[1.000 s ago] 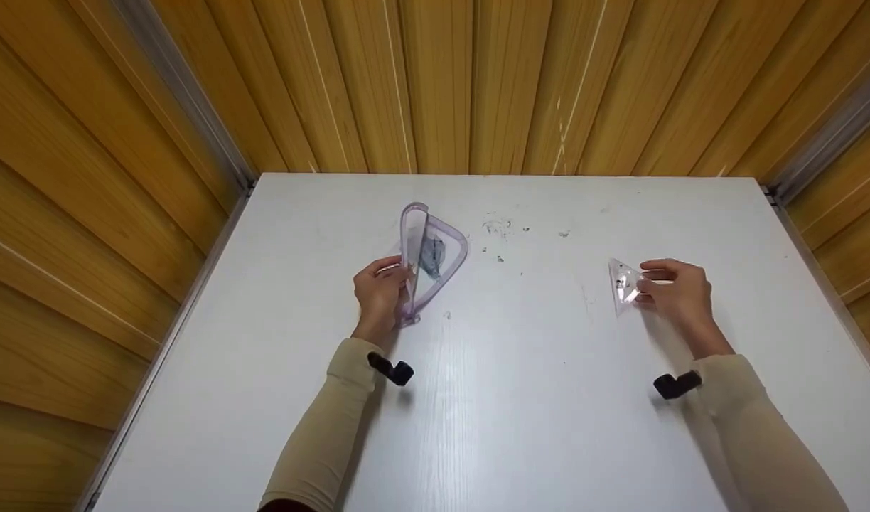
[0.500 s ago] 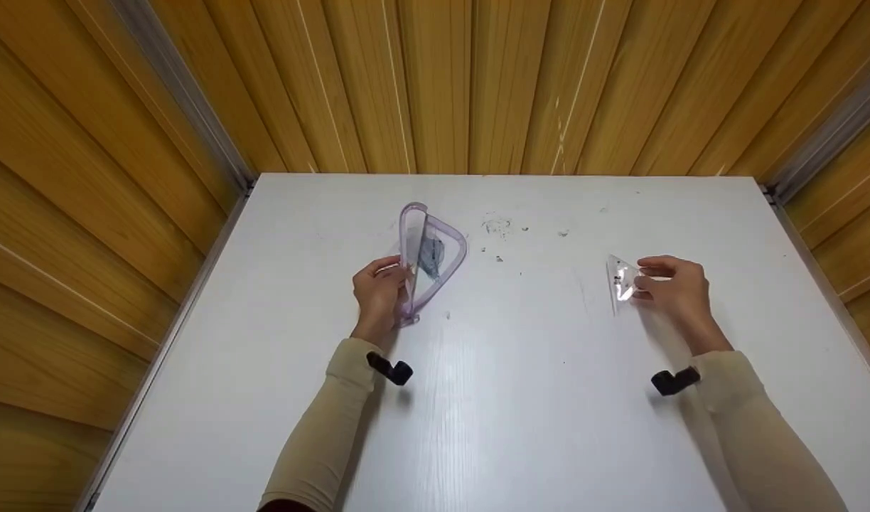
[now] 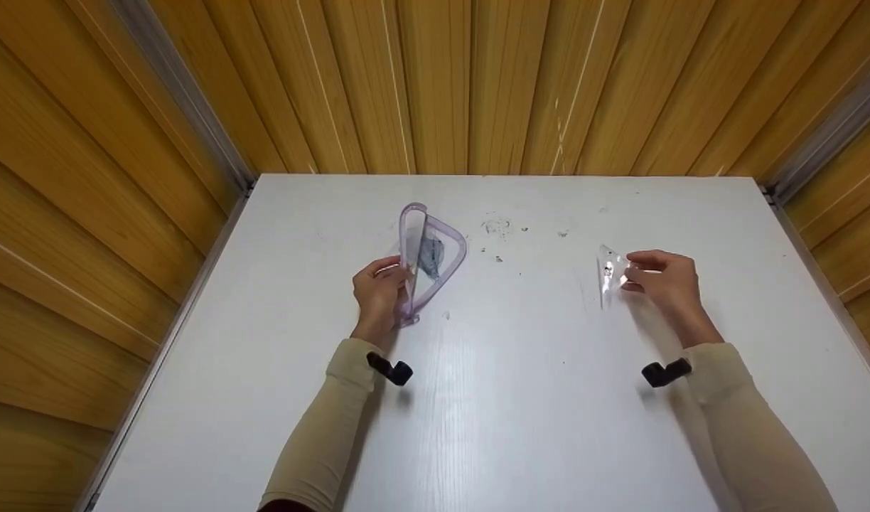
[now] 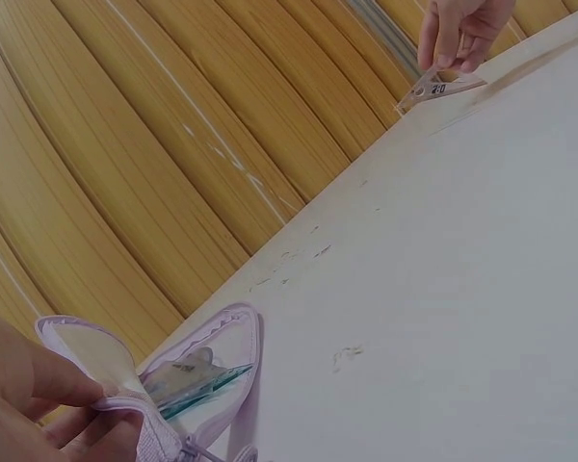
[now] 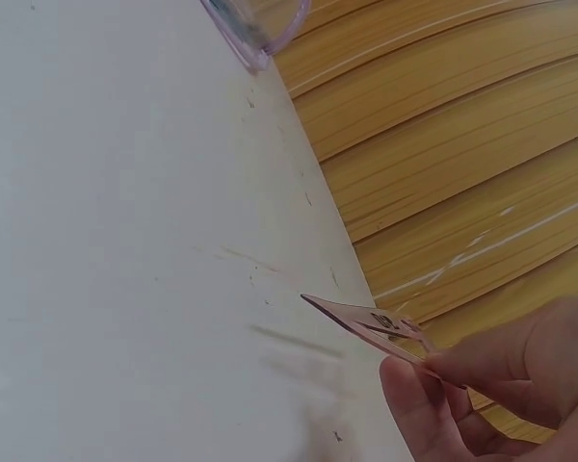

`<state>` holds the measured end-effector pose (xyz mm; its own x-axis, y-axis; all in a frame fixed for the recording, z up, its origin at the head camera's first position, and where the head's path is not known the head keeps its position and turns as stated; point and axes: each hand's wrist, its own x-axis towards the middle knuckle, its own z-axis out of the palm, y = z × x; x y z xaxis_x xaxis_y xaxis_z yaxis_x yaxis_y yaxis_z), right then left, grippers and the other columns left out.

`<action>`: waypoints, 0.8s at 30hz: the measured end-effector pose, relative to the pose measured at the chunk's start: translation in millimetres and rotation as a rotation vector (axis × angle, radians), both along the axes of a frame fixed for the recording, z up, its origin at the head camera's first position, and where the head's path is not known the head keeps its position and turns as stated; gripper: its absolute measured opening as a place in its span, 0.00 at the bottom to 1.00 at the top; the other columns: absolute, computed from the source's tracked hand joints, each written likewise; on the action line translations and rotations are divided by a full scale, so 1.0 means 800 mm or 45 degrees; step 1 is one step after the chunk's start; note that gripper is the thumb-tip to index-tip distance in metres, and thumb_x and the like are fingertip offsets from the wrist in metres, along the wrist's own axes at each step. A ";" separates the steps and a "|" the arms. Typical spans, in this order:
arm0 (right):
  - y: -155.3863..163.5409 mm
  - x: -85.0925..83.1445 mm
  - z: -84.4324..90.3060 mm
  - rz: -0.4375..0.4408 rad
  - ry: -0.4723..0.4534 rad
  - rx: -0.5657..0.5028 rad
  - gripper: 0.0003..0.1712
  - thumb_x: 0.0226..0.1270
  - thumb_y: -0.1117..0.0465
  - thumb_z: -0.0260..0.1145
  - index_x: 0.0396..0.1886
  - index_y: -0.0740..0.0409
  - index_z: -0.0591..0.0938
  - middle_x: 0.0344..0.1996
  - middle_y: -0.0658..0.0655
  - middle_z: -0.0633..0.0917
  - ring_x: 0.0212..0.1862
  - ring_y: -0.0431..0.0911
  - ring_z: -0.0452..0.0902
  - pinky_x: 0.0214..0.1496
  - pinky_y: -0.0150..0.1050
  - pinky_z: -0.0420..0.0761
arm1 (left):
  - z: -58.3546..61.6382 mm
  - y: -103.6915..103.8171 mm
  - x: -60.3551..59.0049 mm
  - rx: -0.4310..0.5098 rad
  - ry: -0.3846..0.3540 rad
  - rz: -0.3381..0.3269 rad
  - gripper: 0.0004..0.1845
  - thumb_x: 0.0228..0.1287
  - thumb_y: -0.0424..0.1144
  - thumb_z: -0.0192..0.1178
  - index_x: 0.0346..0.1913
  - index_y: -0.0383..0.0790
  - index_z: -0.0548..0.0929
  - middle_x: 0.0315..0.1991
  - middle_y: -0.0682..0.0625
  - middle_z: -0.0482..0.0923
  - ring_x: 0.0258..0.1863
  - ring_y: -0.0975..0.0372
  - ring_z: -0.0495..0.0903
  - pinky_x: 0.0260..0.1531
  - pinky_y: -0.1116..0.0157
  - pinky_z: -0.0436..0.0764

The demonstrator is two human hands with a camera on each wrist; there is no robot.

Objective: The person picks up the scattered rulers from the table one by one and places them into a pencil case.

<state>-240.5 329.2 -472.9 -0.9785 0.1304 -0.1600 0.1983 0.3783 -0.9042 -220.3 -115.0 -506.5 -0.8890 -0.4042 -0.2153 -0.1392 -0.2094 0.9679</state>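
Note:
My left hand [image 3: 379, 293] pinches the near edge of a lilac-trimmed see-through zip pouch [image 3: 458, 250], holding its mouth apart. Inside the pouch lie clear pieces and a teal-edged piece [image 4: 212, 390], partly covered by its wall. Over on the right, my right hand [image 3: 666, 281] pinches a small clear set square [image 3: 607, 274] by one corner between thumb and fingers. Dark printed marks show on the set square in the right wrist view, where it is held tilted above the tabletop. A wide gap separates the two hands.
Both arms reach over a white table [image 3: 506, 398]. Dark smudges and scuffs [image 3: 497, 226] mark its surface between the hands. Wood-patterned panels [image 3: 435, 85] rise behind the table's far edge and along both sides.
My right hand has moved a little left and toward the far edge with the set square, which has turned slightly. The left hand and the pouch stay in place.

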 end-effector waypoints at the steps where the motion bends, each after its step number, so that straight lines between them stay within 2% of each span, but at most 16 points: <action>1: -0.001 -0.001 0.001 0.000 0.003 -0.015 0.22 0.71 0.71 0.66 0.63 0.69 0.79 0.54 0.64 0.78 0.41 0.42 0.84 0.50 0.40 0.85 | 0.000 0.000 0.000 -0.005 -0.004 0.001 0.12 0.62 0.25 0.67 0.49 0.33 0.88 0.43 0.40 0.88 0.37 0.55 0.85 0.30 0.65 0.82; 7: -0.009 -0.005 0.004 -0.005 0.005 -0.090 0.22 0.70 0.70 0.67 0.62 0.70 0.79 0.51 0.61 0.78 0.41 0.42 0.85 0.49 0.39 0.85 | 0.002 0.001 0.000 -0.036 -0.037 0.016 0.11 0.62 0.26 0.67 0.47 0.36 0.89 0.41 0.42 0.88 0.36 0.55 0.85 0.25 0.67 0.79; 16: -0.024 -0.011 0.008 0.020 0.036 -0.173 0.22 0.71 0.69 0.67 0.63 0.71 0.78 0.51 0.62 0.79 0.41 0.43 0.86 0.49 0.37 0.85 | 0.000 0.000 0.000 -0.026 -0.010 0.011 0.12 0.62 0.25 0.66 0.47 0.36 0.89 0.40 0.41 0.88 0.37 0.54 0.86 0.30 0.65 0.83; 24: -0.043 -0.021 0.006 -0.003 0.059 -0.293 0.24 0.70 0.71 0.67 0.64 0.70 0.77 0.48 0.61 0.79 0.43 0.46 0.85 0.48 0.39 0.85 | 0.001 0.000 -0.001 -0.015 -0.035 0.008 0.12 0.62 0.25 0.67 0.48 0.36 0.89 0.39 0.42 0.88 0.35 0.55 0.86 0.26 0.66 0.81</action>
<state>-256.9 294.7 -467.8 -0.9851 0.0983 -0.1410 0.1556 0.1607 -0.9747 -221.5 -114.7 -505.7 -0.8802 -0.4123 -0.2351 -0.1647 -0.1993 0.9660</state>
